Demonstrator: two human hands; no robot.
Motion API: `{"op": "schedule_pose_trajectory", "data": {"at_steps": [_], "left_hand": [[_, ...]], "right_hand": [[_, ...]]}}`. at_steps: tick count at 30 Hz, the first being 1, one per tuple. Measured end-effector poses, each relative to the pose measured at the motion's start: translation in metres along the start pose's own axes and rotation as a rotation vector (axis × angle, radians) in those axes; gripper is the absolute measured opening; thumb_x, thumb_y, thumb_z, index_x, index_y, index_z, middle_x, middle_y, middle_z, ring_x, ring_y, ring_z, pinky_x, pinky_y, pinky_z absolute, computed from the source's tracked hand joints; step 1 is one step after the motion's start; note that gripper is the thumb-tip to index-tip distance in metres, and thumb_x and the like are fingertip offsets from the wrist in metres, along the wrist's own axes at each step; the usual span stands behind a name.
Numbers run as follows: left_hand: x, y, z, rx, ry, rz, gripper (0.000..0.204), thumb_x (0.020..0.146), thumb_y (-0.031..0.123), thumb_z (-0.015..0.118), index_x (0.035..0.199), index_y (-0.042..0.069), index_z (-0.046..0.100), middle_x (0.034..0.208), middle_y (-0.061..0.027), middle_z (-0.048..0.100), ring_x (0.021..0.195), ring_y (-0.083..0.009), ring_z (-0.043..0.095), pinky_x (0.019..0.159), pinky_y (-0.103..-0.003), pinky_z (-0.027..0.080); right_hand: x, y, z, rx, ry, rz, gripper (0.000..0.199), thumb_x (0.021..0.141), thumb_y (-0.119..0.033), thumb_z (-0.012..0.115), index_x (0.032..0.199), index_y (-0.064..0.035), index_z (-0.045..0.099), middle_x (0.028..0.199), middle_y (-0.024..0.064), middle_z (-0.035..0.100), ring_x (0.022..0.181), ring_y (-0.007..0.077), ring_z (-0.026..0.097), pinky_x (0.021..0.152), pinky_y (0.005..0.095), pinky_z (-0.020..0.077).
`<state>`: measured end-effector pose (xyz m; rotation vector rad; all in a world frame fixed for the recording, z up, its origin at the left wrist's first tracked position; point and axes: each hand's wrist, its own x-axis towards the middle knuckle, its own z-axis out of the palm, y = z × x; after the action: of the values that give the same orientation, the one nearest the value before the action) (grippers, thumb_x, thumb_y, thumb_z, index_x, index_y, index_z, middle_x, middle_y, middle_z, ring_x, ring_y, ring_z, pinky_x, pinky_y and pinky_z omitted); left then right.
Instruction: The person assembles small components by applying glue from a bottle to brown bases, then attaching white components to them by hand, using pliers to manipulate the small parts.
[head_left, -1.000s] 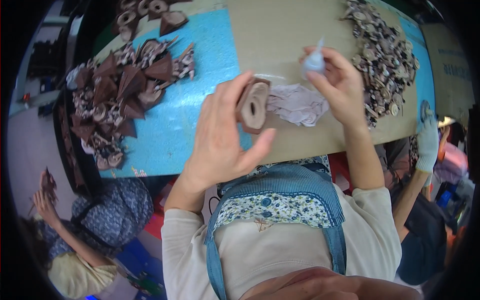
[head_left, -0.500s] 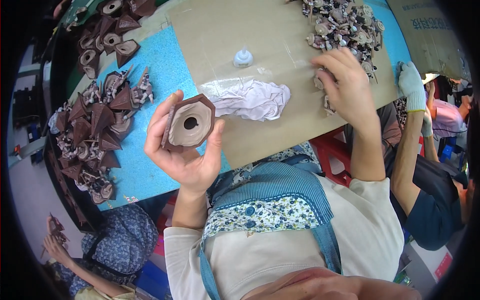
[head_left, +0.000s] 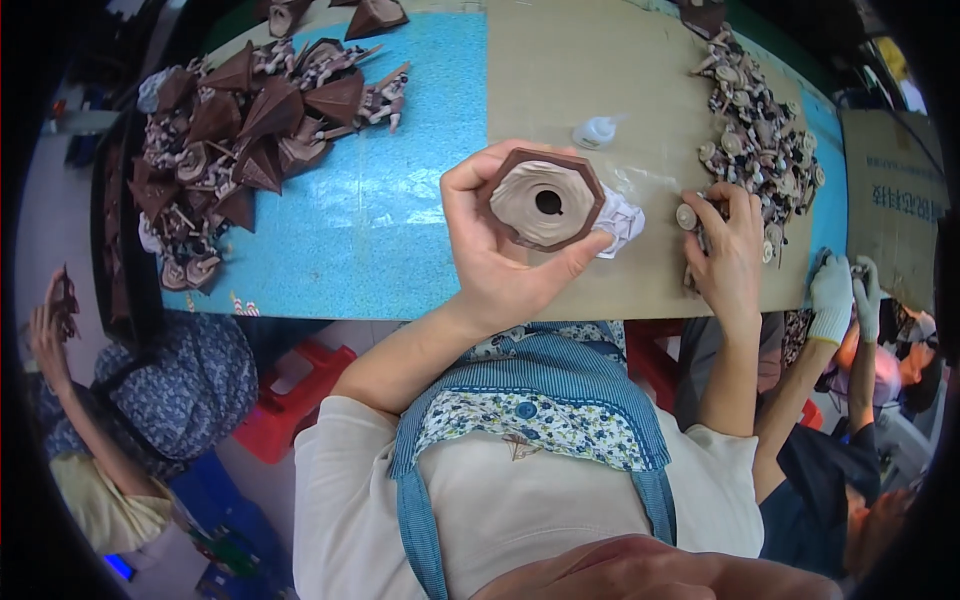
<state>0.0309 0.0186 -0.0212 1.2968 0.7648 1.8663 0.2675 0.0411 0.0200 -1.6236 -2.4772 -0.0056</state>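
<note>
My left hand (head_left: 500, 240) is wrapped round a brown many-sided hollow base (head_left: 545, 235). Its pale inner side faces up, and a dark round hole with a notch shows in the middle. Over on the right, my right hand (head_left: 730, 245) has its fingers curled on a small figurine (head_left: 687, 217) with a pale round disc, lying on the brown board. The fingers partly cover the figurine. Just beyond that hand spreads a heap of similar small figurines (head_left: 750, 130). Partly hidden behind the base lies a crumpled white cloth (head_left: 624, 222).
A small white squeeze bottle (head_left: 596, 131) stands beyond the base. Brown pointed pieces and figurines form a pile (head_left: 240, 130) on the blue mat (head_left: 360, 220) at left. A co-worker's gloved hands (head_left: 832, 300) are at the right edge; another person's bare hand (head_left: 48, 325) is at far left.
The view has swung to the left. My left hand has moved in with the base, over the cloth. My right hand has lowered, its fingers closing on a figurine beside the heap.
</note>
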Motion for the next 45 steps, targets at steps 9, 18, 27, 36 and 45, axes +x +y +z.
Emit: {"op": "schedule_pose_trajectory", "data": {"at_steps": [9, 18, 27, 36, 45], "left_hand": [[-0.002, 0.004, -0.014, -0.233, -0.047, -0.176, 0.080, 0.068, 0.002, 0.083, 0.128, 0.002, 0.030, 0.124, -0.0150, 0.047, 0.116, -0.0216, 0.052, 0.097, -0.035, 0.046], [0.005, 0.024, -0.025, -0.394, -0.145, -0.623, 0.088, 0.070, 0.003, 0.080, 0.139, -0.001, 0.026, 0.124, -0.0119, 0.047, 0.118, -0.0195, 0.049, 0.098, -0.033, 0.045], [-0.002, 0.024, -0.016, -0.061, -0.129, -0.666, 0.075, 0.064, 0.011, 0.090, 0.121, 0.002, 0.042, 0.111, -0.0065, 0.057, 0.101, -0.0130, 0.057, 0.089, -0.028, 0.047], [-0.005, 0.024, -0.014, 0.008, -0.225, -0.540, 0.073, 0.068, 0.010, 0.083, 0.125, 0.000, 0.038, 0.112, -0.0097, 0.056, 0.105, -0.0173, 0.057, 0.090, -0.031, 0.047], [-0.008, 0.020, 0.003, 0.154, -0.263, -0.316, 0.068, 0.069, 0.011, 0.079, 0.123, 0.000, 0.039, 0.104, -0.0154, 0.062, 0.093, -0.0255, 0.065, 0.079, -0.035, 0.052]], "right_hand": [[0.015, -0.023, 0.009, 0.674, 0.220, -0.016, 0.031, 0.076, -0.003, 0.072, 0.103, -0.0012, 0.058, 0.107, 0.0115, 0.060, 0.102, 0.0260, 0.057, 0.094, 0.0360, 0.0437], [0.028, -0.062, -0.010, 1.023, -0.102, 0.010, 0.042, 0.068, -0.009, 0.085, 0.101, 0.0008, 0.061, 0.083, 0.0053, 0.065, 0.076, 0.0109, 0.063, 0.068, 0.0248, 0.0507], [0.020, -0.067, -0.008, 1.414, -0.253, 0.095, 0.049, 0.075, -0.008, 0.080, 0.115, -0.0002, 0.052, 0.107, 0.0043, 0.057, 0.099, 0.0102, 0.055, 0.086, 0.0234, 0.0433], [0.022, -0.067, -0.036, 1.191, 0.003, 0.088, 0.035, 0.076, 0.000, 0.069, 0.109, 0.0009, 0.056, 0.093, 0.0045, 0.061, 0.082, 0.0106, 0.058, 0.073, 0.0242, 0.0479], [0.029, -0.095, -0.047, 0.661, 0.079, -0.259, 0.035, 0.069, 0.004, 0.066, 0.102, 0.0017, 0.055, 0.085, 0.0132, 0.056, 0.070, 0.0262, 0.059, 0.060, 0.0334, 0.0480]]}}
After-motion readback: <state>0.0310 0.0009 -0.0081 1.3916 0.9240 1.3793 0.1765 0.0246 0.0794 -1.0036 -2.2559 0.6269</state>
